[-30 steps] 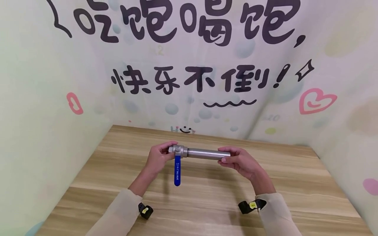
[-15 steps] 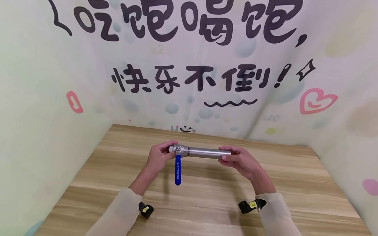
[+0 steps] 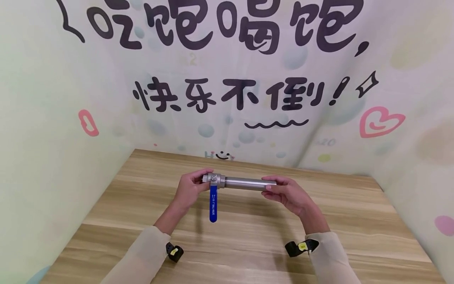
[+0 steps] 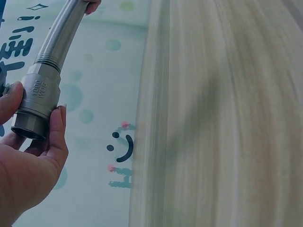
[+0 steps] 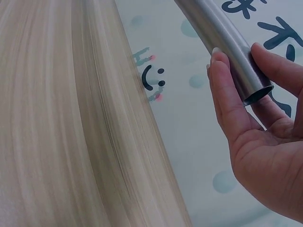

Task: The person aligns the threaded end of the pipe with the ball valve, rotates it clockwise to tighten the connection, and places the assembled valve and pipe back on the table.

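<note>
A steel ball valve (image 3: pixel 214 180) with a long blue lever handle (image 3: pixel 213 205) joins a plain steel pipe (image 3: pixel 248 184), threads showing at the joint in the left wrist view. My left hand (image 3: pixel 188 190) grips the valve body at its open end, thumb on one side and fingers on the other. My right hand (image 3: pixel 290 194) pinches the pipe's free end, whose hollow mouth shows in the right wrist view. Valve and pipe lie level between the two hands, above the table, and the lever points toward me.
The wood-grain table (image 3: pixel 241 244) spreads below, with shadows of the arms on it. Behind it rises a printed cloth wall (image 3: pixel 177 130) with dark lettering, and similar walls stand at both sides. A small black camera sits on each wrist (image 3: pixel 174 252).
</note>
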Tool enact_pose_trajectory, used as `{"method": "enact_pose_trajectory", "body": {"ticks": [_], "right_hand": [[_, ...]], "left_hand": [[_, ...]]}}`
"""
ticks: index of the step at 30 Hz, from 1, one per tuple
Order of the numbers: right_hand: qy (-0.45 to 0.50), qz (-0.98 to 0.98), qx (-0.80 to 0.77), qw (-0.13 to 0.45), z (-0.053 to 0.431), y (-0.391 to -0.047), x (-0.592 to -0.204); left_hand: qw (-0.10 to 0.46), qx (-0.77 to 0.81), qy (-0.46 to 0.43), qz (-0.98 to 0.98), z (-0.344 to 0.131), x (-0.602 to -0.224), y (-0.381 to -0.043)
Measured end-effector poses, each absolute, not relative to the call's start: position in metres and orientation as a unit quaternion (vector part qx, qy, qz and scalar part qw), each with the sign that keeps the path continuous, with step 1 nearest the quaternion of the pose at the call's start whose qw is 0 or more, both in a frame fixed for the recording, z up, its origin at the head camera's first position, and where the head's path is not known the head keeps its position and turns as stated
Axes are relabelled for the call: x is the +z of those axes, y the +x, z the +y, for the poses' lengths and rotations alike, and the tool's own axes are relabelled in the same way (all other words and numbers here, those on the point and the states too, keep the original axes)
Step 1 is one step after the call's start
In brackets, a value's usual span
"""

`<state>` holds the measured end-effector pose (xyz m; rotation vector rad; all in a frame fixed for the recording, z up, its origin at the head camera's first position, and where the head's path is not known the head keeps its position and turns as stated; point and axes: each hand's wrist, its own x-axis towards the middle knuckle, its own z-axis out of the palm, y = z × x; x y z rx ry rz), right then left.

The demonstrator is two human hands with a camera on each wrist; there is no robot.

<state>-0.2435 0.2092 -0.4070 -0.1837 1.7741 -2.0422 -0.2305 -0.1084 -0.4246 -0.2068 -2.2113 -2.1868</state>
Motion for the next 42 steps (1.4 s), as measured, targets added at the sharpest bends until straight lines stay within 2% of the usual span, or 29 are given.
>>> {"method": "enact_pose_trajectory", "body": {"ticks": [17,42], "right_hand": [[-0.061,0.64,-0.733,0.225,0.2132,-0.2436,-0.4041],[-0.063,0.643,-0.734,0.209,0.2119,-0.2413,-0.4039]], "left_hand": [[0.014,-0.699,-0.073,-0.711,-0.1057,-0.4242,-0.2308],[0.012,-0.702,-0.062,-0.71,-0.1047,-0.425,-0.229]]}}
